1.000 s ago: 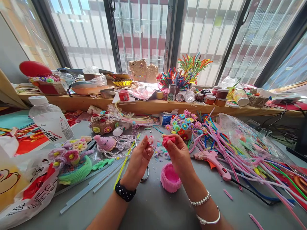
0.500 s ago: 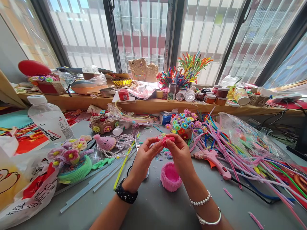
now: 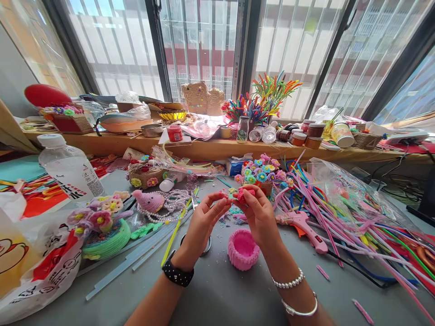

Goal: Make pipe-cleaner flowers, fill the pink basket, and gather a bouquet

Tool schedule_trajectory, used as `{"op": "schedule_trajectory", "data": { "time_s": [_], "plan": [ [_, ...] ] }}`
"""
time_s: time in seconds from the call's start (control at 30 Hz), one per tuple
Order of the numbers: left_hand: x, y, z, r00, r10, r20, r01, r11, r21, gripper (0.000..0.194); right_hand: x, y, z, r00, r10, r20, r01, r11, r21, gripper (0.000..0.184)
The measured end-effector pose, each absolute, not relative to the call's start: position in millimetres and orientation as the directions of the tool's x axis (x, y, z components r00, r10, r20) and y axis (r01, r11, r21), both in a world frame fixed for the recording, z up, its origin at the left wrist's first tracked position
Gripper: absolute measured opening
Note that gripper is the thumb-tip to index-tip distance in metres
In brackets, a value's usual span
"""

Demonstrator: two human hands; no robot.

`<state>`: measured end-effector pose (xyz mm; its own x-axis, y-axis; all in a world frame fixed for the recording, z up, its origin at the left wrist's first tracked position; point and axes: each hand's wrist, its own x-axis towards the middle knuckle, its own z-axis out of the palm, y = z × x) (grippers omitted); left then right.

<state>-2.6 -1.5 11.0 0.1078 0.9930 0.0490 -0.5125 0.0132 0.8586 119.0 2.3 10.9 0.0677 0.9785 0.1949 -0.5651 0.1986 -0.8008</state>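
Gray surface (image 3: 210, 299) up front, crowded at both sides and the back. Biggest thing on it: the pile of chenille stems (image 3: 326, 208) on the right, mostly pink and lilac. Pink glue gun (image 3: 307, 231) lies between that pile and the right hand (image 3: 261, 222), nozzle toward the hand. Right fingers are closed in a pinch on a red chenille piece. Left hand (image 3: 204, 222) is just across from it, thumb and index drawn narrow on a small pink-red bit, tips near the red piece; can't tell if the two are joined. Pink ribbed chenille cup (image 3: 243, 262) stands upright on the surface below and between the hands, mouth up, nothing touching it. Red chenille piece (image 3: 242, 195) is up in the air at the right fingertips, above and behind the cup. Handling, my read: very light, soft, fuzzy so it grips well, not slippery; fragile only in that it'll crush or bend out of shape. Take it by the dense middle, light pinch, keep off loose ends. Looks: coral-red, lumpy, compact, plush; thumb and index hide much of it, so full shape unclear. Pink-red bit (image 3: 222, 194) is smallest: thin, bright, too small to tell the material.
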Motion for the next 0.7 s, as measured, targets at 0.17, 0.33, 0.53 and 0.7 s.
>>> {"op": "schedule_trajectory", "data": {
  "time_s": [0.17,0.33,0.53,0.7],
  "plan": [
    [-4.1,-0.4,10.5,0.083,0.995,0.049,-0.500,-0.001,0.866,0.023,121.3,4.1,9.9,0.071,0.976,0.204,-0.535,0.210,-0.818,0.025],
    [-4.8,1.6,7.0,0.047,0.997,0.064,-0.444,-0.037,0.895,0.026,127.8,5.7,11.7,0.099,0.963,0.250,-0.444,0.267,-0.855,0.023],
    [-7.0,3.7,3.8,-0.053,0.997,0.058,-0.412,-0.074,0.908,0.017,124.5,4.7,10.4,0.066,0.950,0.305,-0.381,0.307,-0.872,0.032],
    [-8.7,2.2,5.0,-0.064,0.995,0.074,-0.330,-0.091,0.940,0.015,123.3,4.7,8.6,0.057,0.944,0.325,-0.303,0.327,-0.895,0.033]
  ]
}}
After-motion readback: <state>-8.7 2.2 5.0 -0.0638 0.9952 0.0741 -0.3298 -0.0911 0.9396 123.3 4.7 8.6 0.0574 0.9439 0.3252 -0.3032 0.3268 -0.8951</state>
